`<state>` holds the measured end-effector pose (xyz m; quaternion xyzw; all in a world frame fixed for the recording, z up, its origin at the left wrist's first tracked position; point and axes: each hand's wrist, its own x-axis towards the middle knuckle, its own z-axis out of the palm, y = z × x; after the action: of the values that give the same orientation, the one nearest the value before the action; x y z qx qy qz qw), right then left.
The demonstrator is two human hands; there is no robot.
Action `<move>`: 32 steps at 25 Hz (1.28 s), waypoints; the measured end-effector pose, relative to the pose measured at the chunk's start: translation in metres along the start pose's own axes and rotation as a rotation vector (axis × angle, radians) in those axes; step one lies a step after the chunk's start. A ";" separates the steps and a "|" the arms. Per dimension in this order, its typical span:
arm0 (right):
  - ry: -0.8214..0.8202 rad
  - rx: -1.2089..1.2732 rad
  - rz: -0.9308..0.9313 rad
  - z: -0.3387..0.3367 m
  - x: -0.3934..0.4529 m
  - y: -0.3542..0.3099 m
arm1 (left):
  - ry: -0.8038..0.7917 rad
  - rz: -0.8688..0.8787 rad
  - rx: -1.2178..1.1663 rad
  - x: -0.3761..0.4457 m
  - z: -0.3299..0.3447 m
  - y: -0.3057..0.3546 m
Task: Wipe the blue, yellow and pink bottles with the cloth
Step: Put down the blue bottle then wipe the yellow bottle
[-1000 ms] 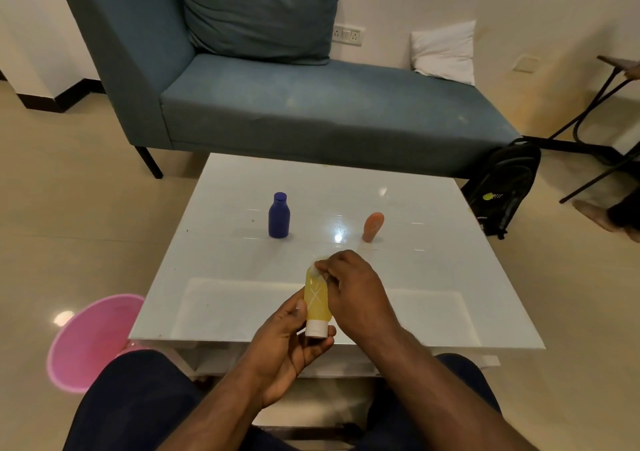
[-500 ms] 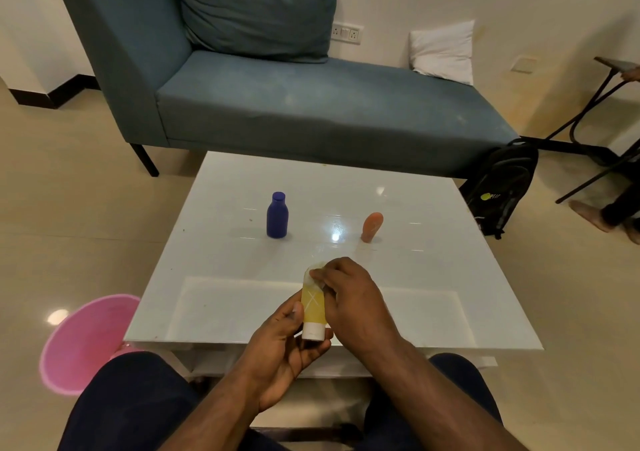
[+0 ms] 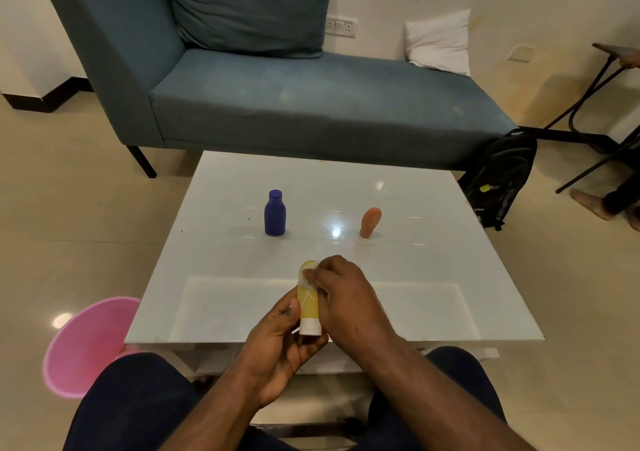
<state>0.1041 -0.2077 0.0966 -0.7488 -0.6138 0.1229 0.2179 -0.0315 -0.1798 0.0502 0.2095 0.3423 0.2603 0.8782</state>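
Left hand gripping yellow bottle, white cap down, right hand pinching cloth against it.

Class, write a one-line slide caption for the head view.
Left hand holds the yellow bottle while the right hand rubs its top; blue bottle and pink bottle stand on the white table.

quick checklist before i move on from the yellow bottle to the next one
1. Yellow bottle held firmly: ok, left hand grips it, cap end down.
2. Cloth on bottle: ok, right hand pinches it at the top end.
3. Yellow fully wiped: cannot tell.
4. Blue bottle upright on table: ok.
5. Pink bottle standing, unobstructed: ok.
6. Spot to set yellow down: ok.
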 end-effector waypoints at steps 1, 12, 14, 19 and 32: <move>-0.014 0.003 -0.021 0.000 -0.004 -0.001 | -0.001 0.005 -0.003 0.000 0.000 0.000; 0.050 0.038 0.008 0.000 -0.001 0.005 | -0.010 0.003 0.006 0.002 0.000 0.001; 0.040 0.016 -0.020 0.002 -0.004 0.001 | -0.007 0.011 0.005 0.001 0.000 0.002; 0.064 0.027 -0.013 0.003 -0.005 0.004 | 0.004 0.009 -0.018 0.001 0.002 0.002; 0.086 0.061 -0.108 0.002 -0.014 -0.005 | 0.031 0.057 -0.023 -0.001 0.004 0.006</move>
<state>0.0953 -0.2200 0.0959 -0.7122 -0.6393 0.0976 0.2731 -0.0318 -0.1763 0.0567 0.2052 0.3468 0.2925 0.8673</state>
